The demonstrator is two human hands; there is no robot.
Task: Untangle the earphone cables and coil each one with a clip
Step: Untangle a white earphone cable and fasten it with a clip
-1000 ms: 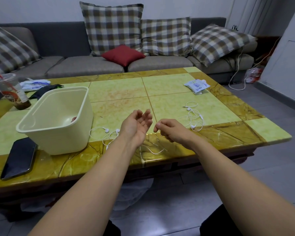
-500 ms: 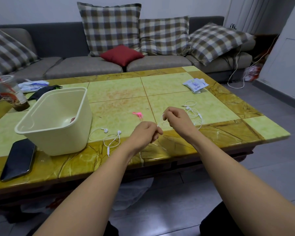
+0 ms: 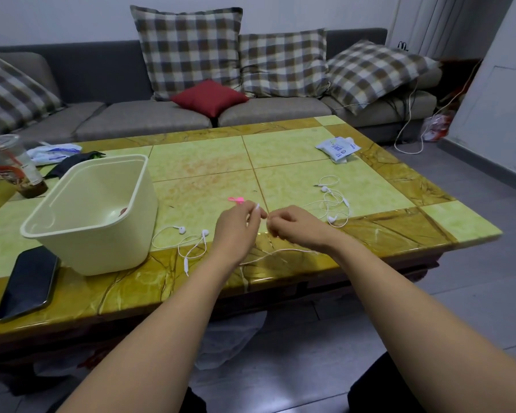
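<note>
Left hand (image 3: pixel 236 234): pinches white cable (image 3: pixel 280 251), seemingly.
Right hand (image 3: pixel 295 229): curled, pinching it too.
Risk: hard pull tightens tangle.

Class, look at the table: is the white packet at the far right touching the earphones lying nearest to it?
Apart. The head view shows a strip of bare table between the packet and the earphones.
</note>
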